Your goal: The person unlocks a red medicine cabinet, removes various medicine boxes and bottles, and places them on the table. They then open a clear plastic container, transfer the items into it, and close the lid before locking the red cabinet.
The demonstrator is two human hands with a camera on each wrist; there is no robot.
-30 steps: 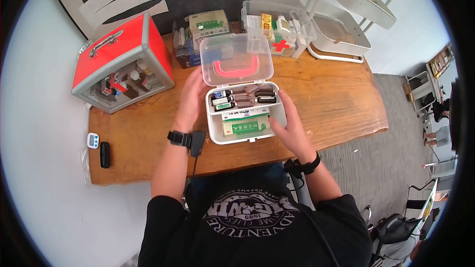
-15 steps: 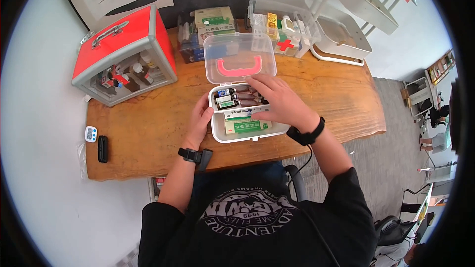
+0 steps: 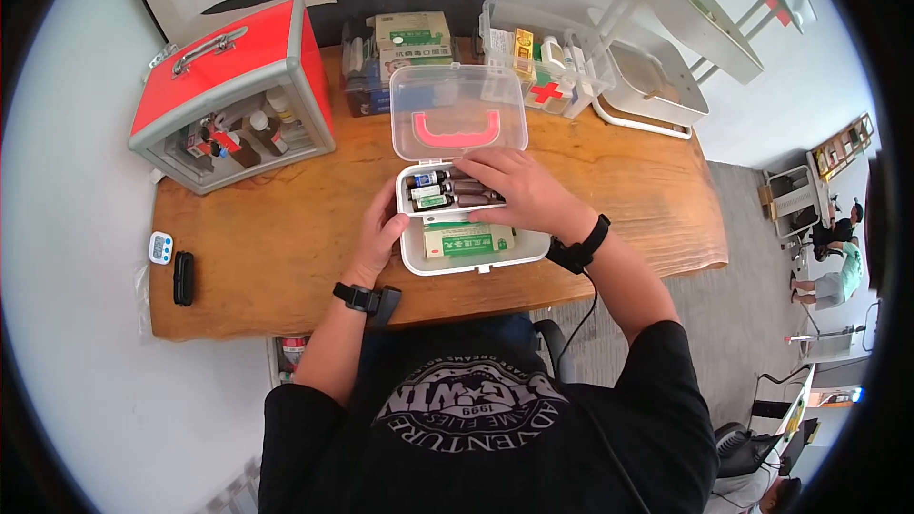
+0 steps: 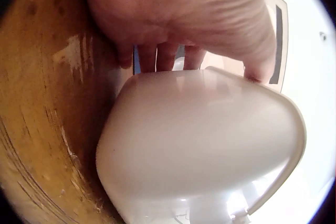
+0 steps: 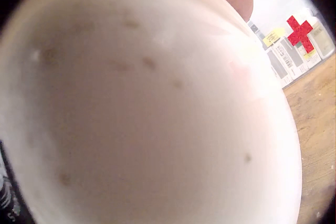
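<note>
A white plastic medicine box (image 3: 411, 263) stands on the wooden table with its clear lid (image 3: 459, 100) folded back, the pink handle on the lid. My left hand (image 3: 377, 233) holds the box's left end, thumb at the rim and fingers along the outer wall, as the left wrist view shows on the box wall (image 4: 194, 135). In the upper compartment a tray (image 3: 440, 213) carries several small dark bottles (image 3: 433, 190). My right hand (image 3: 524, 192) reaches over the tray's right part, fingers at its far edge and thumb at its near edge. Below the tray lies a green-and-cream carton (image 3: 468, 243).
A red-topped case (image 3: 228, 62) with bottles stands at the left. Behind are a clear bin of cartons (image 3: 367, 100) and a clear box with a red cross (image 3: 547, 92). A white rack (image 3: 657, 86) stands back right; a timer (image 3: 161, 247) and black pouch (image 3: 184, 278) lie left.
My right hand has moved from the box's right side to over the tray. My left hand has come nearer along the left end, its thumb now at the rim.
</note>
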